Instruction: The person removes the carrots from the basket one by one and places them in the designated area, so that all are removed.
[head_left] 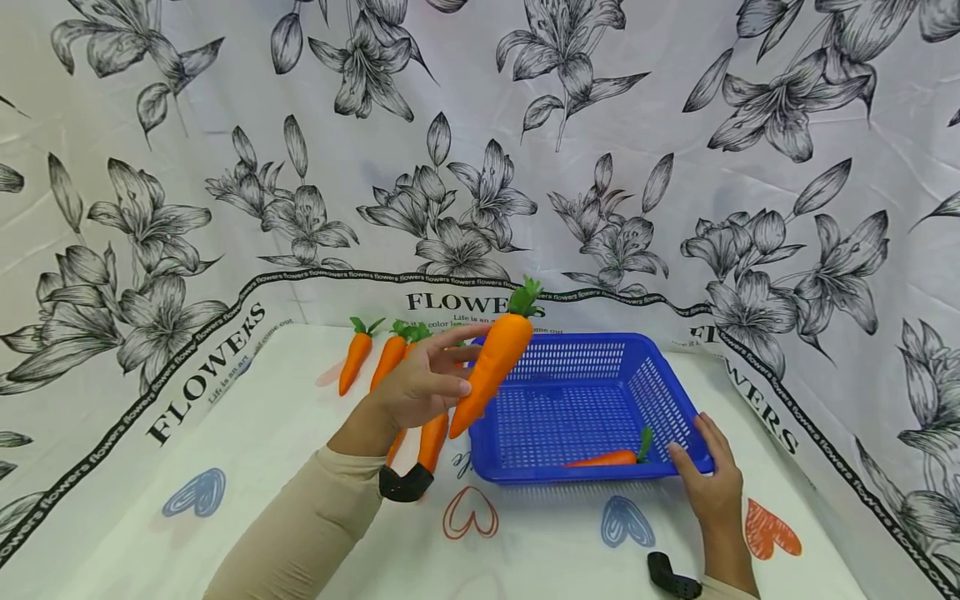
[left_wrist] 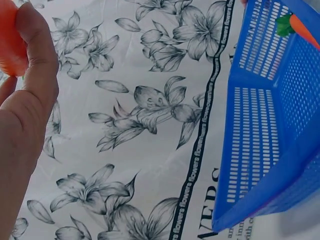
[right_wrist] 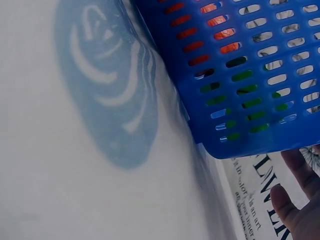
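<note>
My left hand (head_left: 420, 383) pinches an orange carrot (head_left: 495, 367) with a green top, tilted, in front of the basket's left side. In the left wrist view only part of that carrot (left_wrist: 11, 40) shows, at the upper left beside the fingers. The blue plastic basket (head_left: 660, 367) stands on the table with a carrot (head_left: 611, 459) lying along its front wall. My right hand (head_left: 716, 479) is at the basket's front right corner, fingers and thumb spread. In the right wrist view a gap shows between the thumb (right_wrist: 282, 202) and the basket.
Several carrots lie left of the basket, among them one carrot (head_left: 356, 362) at the far left and another (head_left: 432, 442) partly behind the left wrist. A white cloth (head_left: 285, 467) with printed hearts covers the table. A flower-patterned curtain (head_left: 480, 108) hangs behind.
</note>
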